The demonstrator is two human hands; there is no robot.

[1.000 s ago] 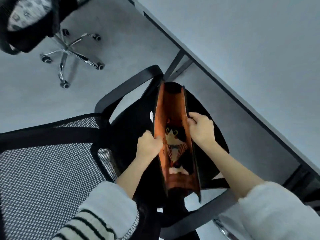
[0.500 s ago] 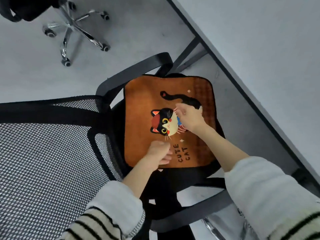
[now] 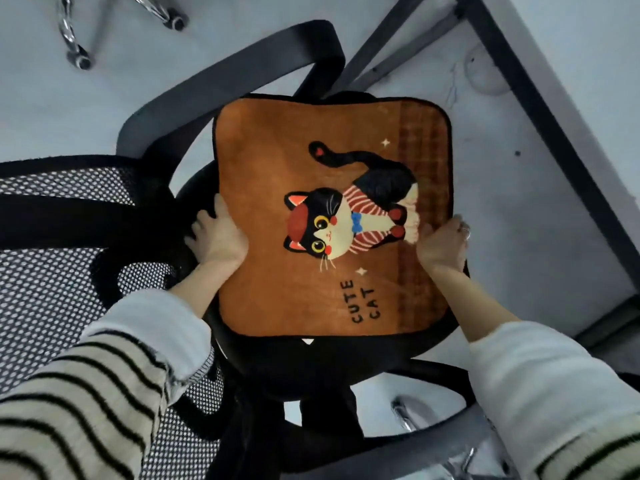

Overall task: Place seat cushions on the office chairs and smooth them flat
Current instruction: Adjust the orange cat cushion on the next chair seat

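An orange seat cushion (image 3: 277, 161) with a black cat picture and the words CUTE CAT lies spread flat on the black office chair seat (image 3: 311, 362). My left hand (image 3: 216, 237) rests on the cushion's left edge, fingers spread, some reaching onto the seat beside it. My right hand (image 3: 441, 245) lies palm down on the cushion's right edge, next to the checked band. Neither hand holds anything. The chair's mesh backrest (image 3: 52, 254) is at the left.
Black armrests curve above (image 3: 225, 84) and below (image 3: 398, 448) the seat. A desk with a dark frame (image 3: 540, 109) runs along the right. The chrome wheeled base of another chair (image 3: 74, 39) stands on the grey floor at the top left.
The cushion, held folded upright a second ago, now lies open and flat on the seat. Both hands slid outward from its middle to its left and right edges. The view moved closer.
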